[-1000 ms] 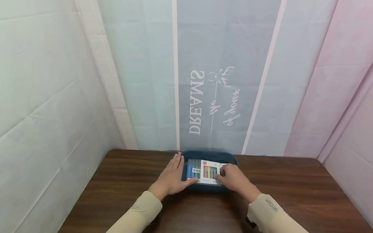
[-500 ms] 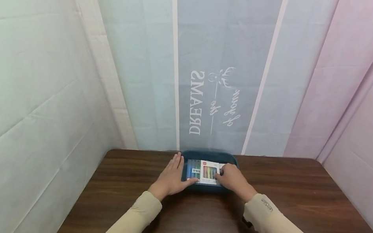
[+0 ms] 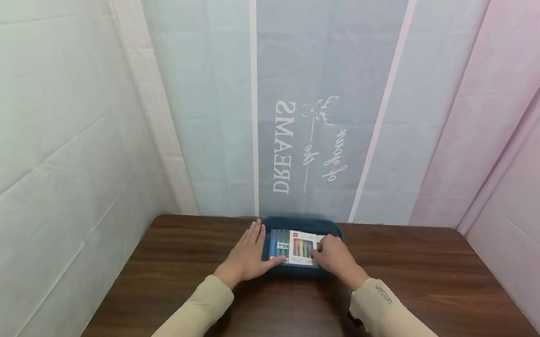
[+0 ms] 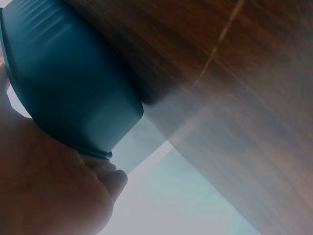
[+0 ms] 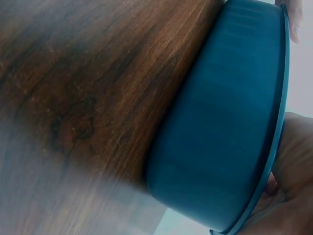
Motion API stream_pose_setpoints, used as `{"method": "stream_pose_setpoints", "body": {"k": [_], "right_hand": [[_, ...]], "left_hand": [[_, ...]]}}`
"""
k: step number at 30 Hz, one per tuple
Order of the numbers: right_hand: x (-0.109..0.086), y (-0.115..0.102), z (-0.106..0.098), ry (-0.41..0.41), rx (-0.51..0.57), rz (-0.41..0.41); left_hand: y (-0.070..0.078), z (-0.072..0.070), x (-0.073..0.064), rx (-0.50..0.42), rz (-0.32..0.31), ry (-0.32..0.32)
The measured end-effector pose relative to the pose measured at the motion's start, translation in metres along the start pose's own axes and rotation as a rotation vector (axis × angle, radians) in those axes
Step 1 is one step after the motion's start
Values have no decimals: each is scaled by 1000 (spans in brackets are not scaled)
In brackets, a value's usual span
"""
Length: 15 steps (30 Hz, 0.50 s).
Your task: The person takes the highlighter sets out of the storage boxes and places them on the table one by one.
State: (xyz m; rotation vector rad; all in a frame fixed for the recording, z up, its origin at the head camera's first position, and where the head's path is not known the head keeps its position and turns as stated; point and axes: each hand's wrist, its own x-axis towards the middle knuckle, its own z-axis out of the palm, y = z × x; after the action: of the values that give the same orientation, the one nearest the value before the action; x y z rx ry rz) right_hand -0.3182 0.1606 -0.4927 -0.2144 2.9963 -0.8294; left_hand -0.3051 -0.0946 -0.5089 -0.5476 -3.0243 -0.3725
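A dark blue-green plastic basin [image 3: 302, 222] stands at the table's back edge. In it lie a blue-green pack [image 3: 278, 246] on the left and a white box with a window of coloured sticks [image 3: 302, 248] on the right. My left hand [image 3: 245, 256] rests over the basin's left rim, fingers straight, its thumb reaching across the blue-green pack's front edge. With curled fingers my right hand [image 3: 336, 257] grips the white box's right end, thumb on its face. Both wrist views show mostly the basin's outer wall [image 4: 73, 83]; the right fingertips are hidden.
The basin stands on a dark brown wooden table [image 3: 289, 326]. Directly behind it hangs a grey-blue printed cloth [image 3: 322, 55]. Pale cloth walls [image 3: 47, 131] close in the left and right sides.
My right forearm and sleeve have shifted slightly to the left. The left hand, the basin and the packs look almost unmoved.
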Motion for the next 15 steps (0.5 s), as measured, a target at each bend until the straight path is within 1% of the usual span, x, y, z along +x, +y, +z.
{"method": "stream_pose_setpoints", "body": {"k": [7,12,15], "right_hand": [[-1,-2,2,5,-27,25],[-2,-5,2,11,-20,65],[-2,-5,1,15,-20,66]], "left_hand": [[1,-3,-1,-8,12,-6],[2,-4,-2,-17,7,-11],[3,-5,-2,-11,3,-14]]}}
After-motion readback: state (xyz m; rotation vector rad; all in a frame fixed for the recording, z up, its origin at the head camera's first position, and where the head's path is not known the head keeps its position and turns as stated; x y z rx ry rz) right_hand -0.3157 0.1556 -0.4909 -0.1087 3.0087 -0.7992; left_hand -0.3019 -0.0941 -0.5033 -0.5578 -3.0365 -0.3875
